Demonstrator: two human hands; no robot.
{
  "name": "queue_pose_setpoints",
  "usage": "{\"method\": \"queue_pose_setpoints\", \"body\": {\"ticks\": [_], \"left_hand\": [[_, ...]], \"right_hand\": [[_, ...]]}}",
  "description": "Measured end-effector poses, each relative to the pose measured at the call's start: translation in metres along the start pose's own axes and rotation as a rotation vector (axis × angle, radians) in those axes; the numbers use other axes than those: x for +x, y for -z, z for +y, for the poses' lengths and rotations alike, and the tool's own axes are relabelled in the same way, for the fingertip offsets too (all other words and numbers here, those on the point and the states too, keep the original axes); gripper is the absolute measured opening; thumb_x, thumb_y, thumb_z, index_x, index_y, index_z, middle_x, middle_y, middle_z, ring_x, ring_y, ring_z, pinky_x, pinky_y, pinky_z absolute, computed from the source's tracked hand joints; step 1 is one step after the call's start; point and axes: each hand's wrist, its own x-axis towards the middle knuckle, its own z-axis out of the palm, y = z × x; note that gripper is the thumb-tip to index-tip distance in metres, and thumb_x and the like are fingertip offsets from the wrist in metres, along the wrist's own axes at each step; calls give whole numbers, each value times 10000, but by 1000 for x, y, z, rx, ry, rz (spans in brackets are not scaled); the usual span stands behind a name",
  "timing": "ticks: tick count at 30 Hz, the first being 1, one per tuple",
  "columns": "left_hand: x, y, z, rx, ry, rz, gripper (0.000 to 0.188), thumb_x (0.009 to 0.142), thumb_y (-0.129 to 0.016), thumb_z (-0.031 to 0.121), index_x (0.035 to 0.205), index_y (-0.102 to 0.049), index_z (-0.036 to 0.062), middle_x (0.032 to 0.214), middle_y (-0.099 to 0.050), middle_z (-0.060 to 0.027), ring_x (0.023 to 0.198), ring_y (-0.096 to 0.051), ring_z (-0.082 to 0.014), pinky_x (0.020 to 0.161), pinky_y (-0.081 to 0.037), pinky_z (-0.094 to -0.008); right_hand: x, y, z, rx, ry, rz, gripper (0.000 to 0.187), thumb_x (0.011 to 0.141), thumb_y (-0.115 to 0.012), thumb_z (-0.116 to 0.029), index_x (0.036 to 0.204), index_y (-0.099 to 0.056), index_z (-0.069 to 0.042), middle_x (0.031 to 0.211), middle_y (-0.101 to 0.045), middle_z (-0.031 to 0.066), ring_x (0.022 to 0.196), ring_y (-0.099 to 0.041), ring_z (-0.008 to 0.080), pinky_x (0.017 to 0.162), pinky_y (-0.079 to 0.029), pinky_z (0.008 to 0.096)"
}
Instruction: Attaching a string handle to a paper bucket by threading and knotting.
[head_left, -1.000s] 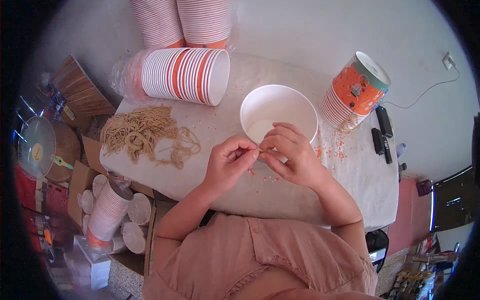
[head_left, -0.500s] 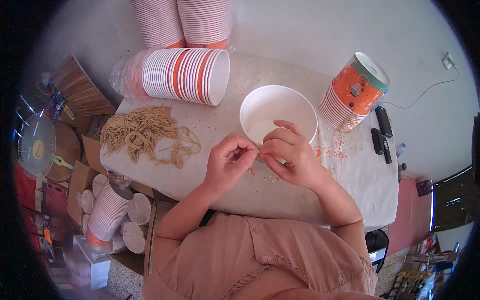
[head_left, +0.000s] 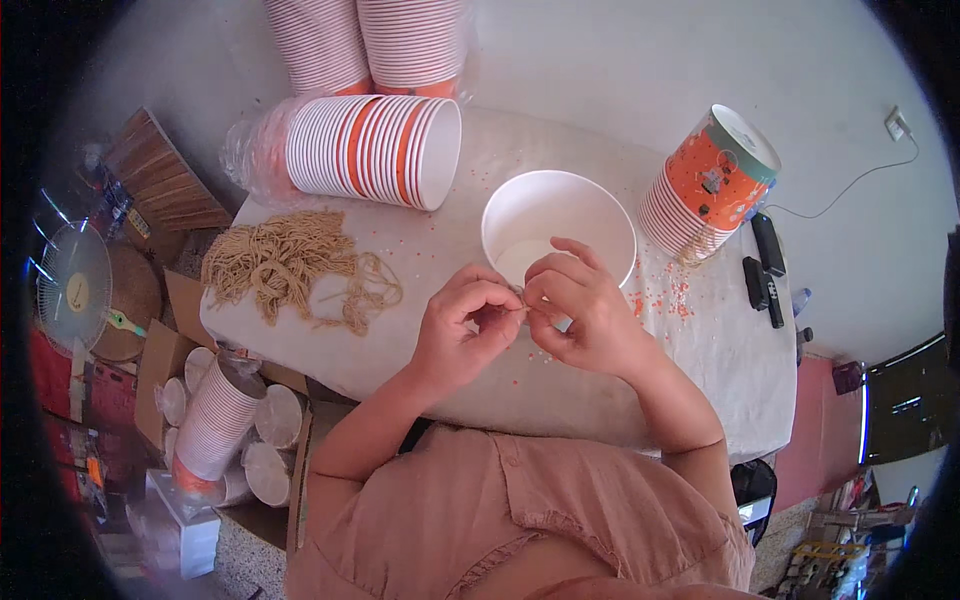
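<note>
Over the near rim of a white paper bucket (head_left: 520, 220), both my hands meet fingertip to fingertip. My left hand (head_left: 467, 325) pinches thumb against forefinger, its other fingers curled. Opposite it, my right hand (head_left: 585, 310) pinches too, with its upper fingers raised over the bucket's mouth. Between the fingertips shows a tiny tan bit that looks like string; most of it is hidden. The bucket stands upright, its open white inside facing me. To the left lies a heap of tan string (head_left: 280, 260), with a few loose loops beside it.
A nested bucket stack (head_left: 370, 150) lies on its side at the back left. Another orange-and-green stack (head_left: 710, 185) stands upside down at right, near black devices (head_left: 762, 275). Orange bits (head_left: 675, 295) litter the cloth-covered table (head_left: 360, 365). A carton (head_left: 165, 365) of wrapped buckets sits lower left.
Both pinching hands have shifted very slightly to the right and closer together. The bucket has moved a hair to the right with them.
</note>
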Motion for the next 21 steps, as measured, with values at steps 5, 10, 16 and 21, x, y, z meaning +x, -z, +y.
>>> {"method": "queue_pose_setpoints", "body": {"ticks": [5,10,16,21], "left_hand": [[0,1,-3,-24,-52,-27,99,806,-659,-36,878,-619,18,946,-555,-43,699,-556,-58,581,-470,-198],[-1,1,-2,-105,-40,-83,96,820,-641,-33,888,-605,23,994,-532,-53,759,-560,-70,604,-479,-198],[-1,5,-2,-271,46,-146,82,860,-622,-9,924,-583,24,1034,-495,-45,858,-539,-76,665,-469,-192],[1,5,1,-349,200,-115,51,883,-612,3,919,-577,10,1018,-486,-26,782,-506,-48,645,-443,-193]], "right_hand": [[2,2,-3,45,-11,-57,213,619,-639,-5,816,-580,-62,873,-598,68,870,-610,241,1031,-378,513],[0,3,-2,96,-18,-70,211,622,-633,-8,817,-577,-64,866,-594,68,869,-609,246,1034,-369,517],[1,4,2,84,-33,-88,191,629,-637,-9,796,-561,-62,865,-595,67,860,-610,254,1034,-367,516],[-1,3,4,67,-26,-51,181,650,-661,-15,799,-569,-62,867,-600,68,859,-614,251,1030,-372,513]]}}
